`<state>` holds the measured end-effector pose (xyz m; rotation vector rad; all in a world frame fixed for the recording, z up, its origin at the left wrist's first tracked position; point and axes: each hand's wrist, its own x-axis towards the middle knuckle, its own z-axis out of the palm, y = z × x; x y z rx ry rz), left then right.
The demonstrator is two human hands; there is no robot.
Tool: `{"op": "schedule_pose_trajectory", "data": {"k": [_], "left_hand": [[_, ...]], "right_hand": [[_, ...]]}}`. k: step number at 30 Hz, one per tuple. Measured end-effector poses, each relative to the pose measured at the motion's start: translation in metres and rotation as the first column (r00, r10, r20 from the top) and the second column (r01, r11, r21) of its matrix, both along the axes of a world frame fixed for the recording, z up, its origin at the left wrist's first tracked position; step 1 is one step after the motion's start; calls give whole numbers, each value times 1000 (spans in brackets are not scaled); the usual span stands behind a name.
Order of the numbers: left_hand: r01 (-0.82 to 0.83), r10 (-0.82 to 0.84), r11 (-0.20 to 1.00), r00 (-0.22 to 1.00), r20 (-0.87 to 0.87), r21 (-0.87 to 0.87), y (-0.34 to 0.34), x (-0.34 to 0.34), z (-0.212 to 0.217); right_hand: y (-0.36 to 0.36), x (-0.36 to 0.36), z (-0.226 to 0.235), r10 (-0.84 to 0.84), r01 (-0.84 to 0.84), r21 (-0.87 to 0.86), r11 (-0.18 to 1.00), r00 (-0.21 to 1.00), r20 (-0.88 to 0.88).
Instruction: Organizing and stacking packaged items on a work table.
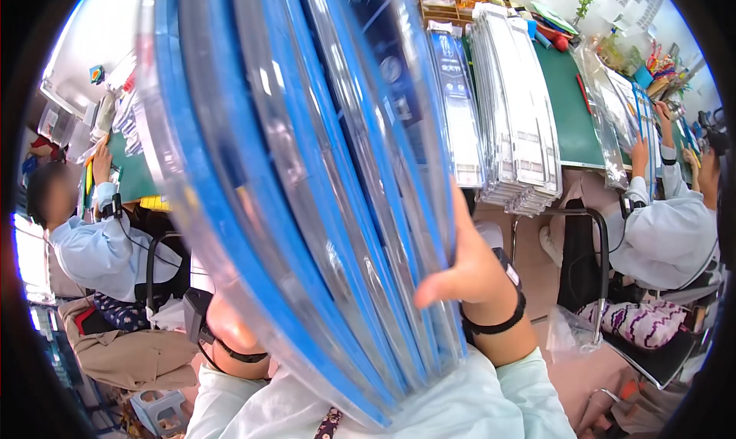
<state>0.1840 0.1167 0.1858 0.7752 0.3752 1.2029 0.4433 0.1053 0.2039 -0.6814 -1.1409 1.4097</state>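
Observation:
A thick stack of long, flat blue packages in clear plastic (307, 170) stands upright close in front of me, blurred in parts. My right hand (464, 270) is closed on the stack's right side, its thumb lying along the near edges and its other fingers hidden behind. On the left, my left hand (230, 320) presses against the lower side of the same stack. Most of that hand, fingers included, is covered by the packages. The stack's lower end is close to my light-coloured top (460, 397).
Piled white packages (514, 101) overhang the edge of a green table (563, 94); a dark blue-fronted package (451, 63) lies beside them. One person (123, 247) works at the left, another (659, 224) at the right. Chairs (602, 263) stand on both sides. A stool (157, 408) is lower left.

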Motion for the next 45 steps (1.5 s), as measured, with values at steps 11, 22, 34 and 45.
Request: {"op": "schedule_pose_trajectory", "data": {"k": [11, 22, 34, 45], "left_hand": [[83, -107, 992, 956, -271, -98, 36, 54, 50], [128, -196, 959, 944, -266, -252, 87, 56, 49], [111, -259, 895, 918, -301, -432, 87, 41, 45], [139, -333, 865, 877, -345, -482, 91, 38, 4]], "right_hand": [[43, -28, -18, -262, 209, 161, 965, 832, 489], [93, -54, -58, -60, 119, -203, 972, 960, 272], [78, -72, -68, 84, -35, -368, 929, 989, 118], [63, -80, -93, 72, -188, -519, 834, 969, -235]]}}
